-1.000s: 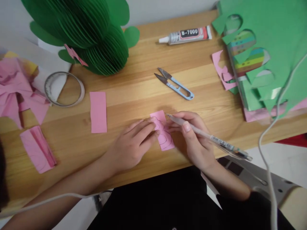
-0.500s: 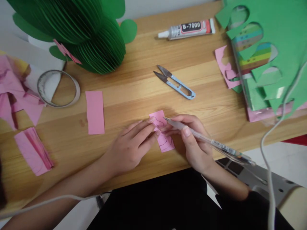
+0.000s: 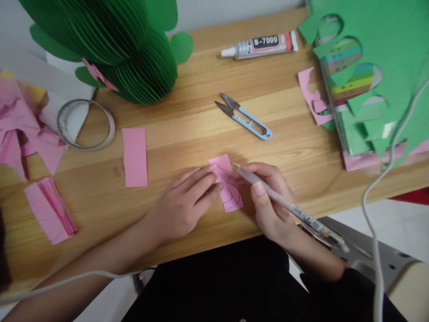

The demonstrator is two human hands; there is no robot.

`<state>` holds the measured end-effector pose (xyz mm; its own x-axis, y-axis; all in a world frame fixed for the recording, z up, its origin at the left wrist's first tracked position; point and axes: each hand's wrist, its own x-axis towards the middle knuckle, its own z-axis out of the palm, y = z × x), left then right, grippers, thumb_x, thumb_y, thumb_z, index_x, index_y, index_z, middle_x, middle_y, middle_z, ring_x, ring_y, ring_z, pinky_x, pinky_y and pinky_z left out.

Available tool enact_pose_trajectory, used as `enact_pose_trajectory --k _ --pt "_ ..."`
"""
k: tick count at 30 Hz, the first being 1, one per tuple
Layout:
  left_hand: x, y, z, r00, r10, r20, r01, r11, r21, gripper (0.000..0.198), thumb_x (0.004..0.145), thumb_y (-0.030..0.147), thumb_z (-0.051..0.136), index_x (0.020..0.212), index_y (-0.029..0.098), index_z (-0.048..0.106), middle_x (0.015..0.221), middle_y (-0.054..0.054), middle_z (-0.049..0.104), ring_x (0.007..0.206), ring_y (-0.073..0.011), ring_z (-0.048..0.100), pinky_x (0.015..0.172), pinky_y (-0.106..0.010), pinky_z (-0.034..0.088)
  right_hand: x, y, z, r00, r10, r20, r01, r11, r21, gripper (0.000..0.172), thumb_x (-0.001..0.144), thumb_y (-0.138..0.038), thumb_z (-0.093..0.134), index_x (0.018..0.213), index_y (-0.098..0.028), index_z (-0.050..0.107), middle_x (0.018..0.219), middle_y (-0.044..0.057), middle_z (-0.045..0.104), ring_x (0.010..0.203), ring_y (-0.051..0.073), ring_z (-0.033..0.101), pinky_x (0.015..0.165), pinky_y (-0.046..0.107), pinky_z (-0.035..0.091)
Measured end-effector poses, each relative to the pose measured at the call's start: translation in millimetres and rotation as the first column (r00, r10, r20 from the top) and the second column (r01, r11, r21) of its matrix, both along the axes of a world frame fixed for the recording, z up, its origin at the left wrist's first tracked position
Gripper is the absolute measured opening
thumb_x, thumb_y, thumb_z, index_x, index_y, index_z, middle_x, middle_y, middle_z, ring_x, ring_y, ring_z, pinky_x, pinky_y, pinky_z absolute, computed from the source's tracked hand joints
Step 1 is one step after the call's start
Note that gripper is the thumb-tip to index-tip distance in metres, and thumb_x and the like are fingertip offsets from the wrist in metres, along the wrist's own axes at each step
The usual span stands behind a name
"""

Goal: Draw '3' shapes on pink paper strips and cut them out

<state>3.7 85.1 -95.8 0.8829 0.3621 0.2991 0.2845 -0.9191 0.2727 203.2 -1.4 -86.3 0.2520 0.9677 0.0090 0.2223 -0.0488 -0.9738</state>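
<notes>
A small pink paper piece (image 3: 232, 197) with curved pen lines lies on the wooden table near its front edge. The fingertips of my left hand (image 3: 186, 203) press on its left side, with the fingers extended and lying flat. My right hand (image 3: 273, 201) grips a clear pen (image 3: 279, 199) between thumb and fingers. The pen's tip is just beyond the paper's upper right edge. Blue thread snips (image 3: 250, 120) lie behind the paper. Further left is a blank pink rectangle (image 3: 135, 157).
A green honeycomb paper cactus (image 3: 144, 67) stands at the back left, beside a tape roll (image 3: 111, 129). Folded pink paper (image 3: 47, 212) lies front left. A glue tube (image 3: 264, 46) is at the back; green cut sheets (image 3: 395, 58) and a white cable (image 3: 375, 232) are right.
The pen tip has moved slightly right, off the pink paper, and my right hand has tilted the pen a little. My left hand stays in place on the paper.
</notes>
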Motion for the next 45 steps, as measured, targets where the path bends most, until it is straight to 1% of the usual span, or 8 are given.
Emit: enact_pose_trajectory --k 7,14,17,26,30,34,41,45 --pt "0.2 -0.5 0.4 1.000 0.005 0.007 -0.005 1.000 -0.007 0.027 0.101 0.008 0.042 0.118 0.013 0.062 0.122 -0.011 0.067 0.123 -0.0244 0.061 0.106 -0.040 0.050 0.1 -1.3 -5.1 0.991 -0.019 -0.129 0.021 1.000 0.009 0.024 0.099 -0.034 0.051 0.121 -0.028 0.059 0.105 0.003 0.073 0.093 0.020 0.073 0.083 0.040 0.061" --pt "0.9 -0.7 0.3 1.000 0.003 0.009 -0.003 1.000 -0.015 0.027 0.103 0.010 0.040 0.117 0.012 0.062 0.122 -0.010 0.067 0.123 -0.0256 0.060 0.104 -0.041 0.053 0.1 3.4 5.3 0.981 0.004 0.193 -0.019 0.997 0.076 0.025 0.099 -0.031 0.051 0.122 -0.026 0.057 0.106 0.005 0.070 0.097 0.019 0.070 0.082 0.036 0.060" --pt "0.9 -0.7 0.7 1.000 0.007 0.009 -0.007 1.000 -0.010 0.025 0.103 0.011 0.040 0.115 0.012 0.062 0.123 -0.010 0.067 0.124 -0.0256 0.060 0.104 -0.040 0.053 -0.2 4.7 7.6 0.968 0.036 0.248 -0.066 0.991 0.115 0.023 0.099 -0.031 0.050 0.120 -0.024 0.057 0.104 0.005 0.069 0.096 0.018 0.070 0.080 0.033 0.060" --pt "2.3 0.5 1.5 1.000 -0.002 0.008 0.002 1.000 0.001 0.030 0.102 0.009 0.037 0.118 0.012 0.062 0.120 -0.010 0.068 0.122 -0.0257 0.062 0.103 -0.040 0.052 -0.6 4.9 -1.1 0.998 0.058 -0.027 -0.055 0.993 0.102 0.027 0.100 -0.035 0.048 0.125 -0.028 0.055 0.111 0.004 0.069 0.102 0.018 0.070 0.085 0.034 0.061" --pt "1.4 0.0 0.0 1.000 -0.002 0.002 0.002 1.000 -0.022 0.030 0.102 0.010 0.037 0.120 0.012 0.061 0.123 -0.010 0.067 0.125 -0.0248 0.059 0.106 -0.040 0.049 -2.0 9.3 0.7 0.993 0.062 -0.102 -0.056 0.997 0.058 0.026 0.100 -0.040 0.049 0.124 -0.028 0.054 0.114 0.005 0.068 0.102 0.017 0.071 0.087 0.035 0.062" --pt "0.4 -0.4 0.0 1.000 -0.005 0.004 0.005 1.000 -0.020 0.030 0.102 0.010 0.037 0.120 0.012 0.061 0.126 -0.012 0.066 0.125 -0.0262 0.060 0.103 -0.040 0.050 -1.9 12.8 1.5 0.982 0.054 -0.181 -0.055 0.998 -0.001 0.026 0.100 -0.042 0.048 0.123 -0.029 0.052 0.116 0.003 0.069 0.100 0.017 0.072 0.086 0.036 0.062" --pt "-1.2 -0.1 0.7 0.999 -0.017 -0.036 0.016 1.000 -0.021 0.036 0.100 0.009 0.035 0.125 0.016 0.060 0.130 -0.009 0.066 0.129 -0.0238 0.057 0.105 -0.039 0.049 -3.3 16.2 -4.0 0.996 -0.002 -0.091 0.004 0.999 0.032 0.028 0.100 -0.046 0.047 0.121 -0.029 0.055 0.110 0.003 0.068 0.101 0.019 0.069 0.090 0.039 0.060" --pt "-1.9 -0.7 -0.7 0.998 -0.038 -0.045 0.037 0.999 -0.031 0.038 0.099 0.008 0.035 0.129 0.013 0.058 0.133 -0.010 0.064 0.133 -0.0260 0.052 0.106 -0.041 0.047 -2.4 15.8 -3.8 0.996 -0.024 -0.090 0.029 0.998 0.051 0.030 0.099 -0.048 0.047 0.121 -0.030 0.055 0.108 0.003 0.067 0.098 0.018 0.068 0.087 0.039 0.059"
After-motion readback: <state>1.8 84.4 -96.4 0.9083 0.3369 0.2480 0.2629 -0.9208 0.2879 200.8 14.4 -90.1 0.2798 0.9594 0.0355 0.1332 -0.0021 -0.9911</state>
